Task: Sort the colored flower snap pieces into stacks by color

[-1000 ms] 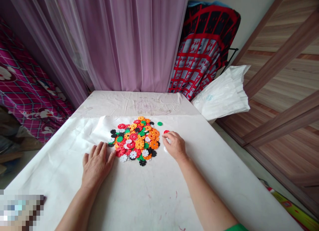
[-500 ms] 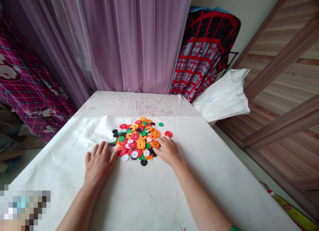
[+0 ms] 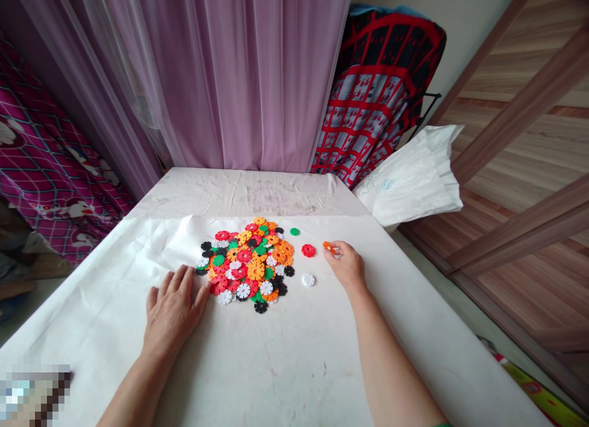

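Observation:
A pile of notched plastic discs (image 3: 243, 255) in red, orange, green, black and white lies mid-table. My right hand (image 3: 347, 267) is right of the pile, thumb and fingers pinching an orange notched disc (image 3: 329, 248). Just left of that hand lie a red disc (image 3: 308, 251) and a white disc (image 3: 308, 280), with a green disc (image 3: 294, 232) farther back. Flat on the table at the pile's left edge rests my left hand (image 3: 172, 310), its fingers spread and the thumb near some red discs.
A white cloth covers the table (image 3: 276, 365). At its far edge hangs a purple curtain (image 3: 239, 77). A white bag (image 3: 414, 175) stands by the right rear edge, near a red and black patterned cover (image 3: 368, 102). Wooden cabinet doors (image 3: 529, 151) are at right.
My right hand has moved right, away from the pile, carrying an orange disc. A white disc now shows separately right of the pile. My left hand stays almost in place.

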`<state>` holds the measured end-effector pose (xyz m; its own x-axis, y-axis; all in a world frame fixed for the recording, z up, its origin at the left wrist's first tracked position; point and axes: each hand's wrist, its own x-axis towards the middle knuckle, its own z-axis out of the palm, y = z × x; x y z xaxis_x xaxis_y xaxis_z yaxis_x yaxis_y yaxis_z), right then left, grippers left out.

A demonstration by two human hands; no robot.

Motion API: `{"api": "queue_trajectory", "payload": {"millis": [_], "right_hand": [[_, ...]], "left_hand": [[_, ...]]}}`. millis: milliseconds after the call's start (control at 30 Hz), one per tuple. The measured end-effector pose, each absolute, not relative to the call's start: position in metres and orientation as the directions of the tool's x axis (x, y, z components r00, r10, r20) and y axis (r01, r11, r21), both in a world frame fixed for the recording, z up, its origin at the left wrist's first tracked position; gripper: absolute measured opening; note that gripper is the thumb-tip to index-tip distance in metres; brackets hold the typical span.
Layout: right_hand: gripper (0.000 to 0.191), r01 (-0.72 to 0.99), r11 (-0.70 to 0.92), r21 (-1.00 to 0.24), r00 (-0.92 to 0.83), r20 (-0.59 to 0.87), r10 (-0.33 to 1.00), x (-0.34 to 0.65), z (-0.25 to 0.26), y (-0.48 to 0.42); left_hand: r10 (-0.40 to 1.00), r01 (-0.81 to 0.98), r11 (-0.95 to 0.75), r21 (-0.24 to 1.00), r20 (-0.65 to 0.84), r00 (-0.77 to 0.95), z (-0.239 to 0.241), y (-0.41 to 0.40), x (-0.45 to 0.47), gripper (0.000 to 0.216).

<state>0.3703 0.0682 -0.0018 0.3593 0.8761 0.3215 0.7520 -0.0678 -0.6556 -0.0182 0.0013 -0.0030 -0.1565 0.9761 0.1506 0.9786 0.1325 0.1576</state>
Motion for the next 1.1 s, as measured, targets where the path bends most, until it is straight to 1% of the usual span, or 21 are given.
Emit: {"api": "queue_trajectory", "payload": {"millis": [67,200,267,333,500,600,700,767,833,933,1033,1100], "right_hand": [[0.020,0.795,-0.060,-0.603,0.307,0.315,0.898,0.378,-0.011,0.062],[0.011,0.878,0.068,-0.474,0.135,0.380,0.915,0.375,-0.021,0.050],[0.011,0.896,0.107,-0.432,0.090,0.412,0.907,0.370,-0.022,0.047],[0.013,0.907,0.111,-0.407,0.080,0.423,0.903,0.367,-0.022,0.046],[0.018,0.927,0.065,-0.368,0.098,0.406,0.909,0.367,-0.025,0.046],[0.018,0.920,0.064,-0.386,0.116,0.425,0.898,0.368,-0.026,0.045],[0.016,0.897,0.095,-0.431,0.141,0.483,0.864,0.361,-0.023,0.045],[0.018,0.888,0.152,-0.435,0.099,0.503,0.859,0.350,-0.017,0.049],[0.018,0.885,0.214,-0.414,0.004,0.466,0.885,0.334,-0.006,0.056],[0.016,0.898,0.255,-0.359,-0.134,0.327,0.935,0.310,0.013,0.073],[0.023,0.920,0.258,-0.294,-0.209,0.190,0.959,0.297,0.027,0.091],[0.022,0.931,0.254,-0.262,-0.230,0.120,0.966,0.292,0.030,0.099]], "left_hand": [[0.979,0.980,0.126,0.156,0.139,-0.148,-0.002,0.001,-0.019,0.067],[0.979,0.980,0.123,0.156,0.145,-0.146,-0.001,0.001,-0.018,0.070],[0.978,0.979,0.119,0.163,0.150,-0.144,-0.001,0.001,-0.018,0.069],[0.978,0.980,0.118,0.162,0.150,-0.142,0.000,0.001,-0.017,0.068],[0.982,0.982,0.120,0.147,0.127,-0.139,0.003,0.001,-0.017,0.070],[0.982,0.980,0.128,0.150,0.120,-0.147,0.005,0.000,-0.016,0.070],[0.980,0.980,0.143,0.141,0.117,-0.159,0.006,0.000,-0.014,0.070],[0.979,0.980,0.143,0.137,0.125,-0.160,0.005,-0.001,-0.014,0.069],[0.979,0.981,0.141,0.134,0.132,-0.158,0.005,0.000,-0.014,0.069],[0.979,0.981,0.142,0.131,0.129,-0.159,0.003,0.000,-0.015,0.070],[0.978,0.978,0.148,0.149,0.123,-0.167,0.001,0.001,-0.017,0.068],[0.978,0.975,0.147,0.167,0.126,-0.169,0.000,0.001,-0.017,0.067]]}}
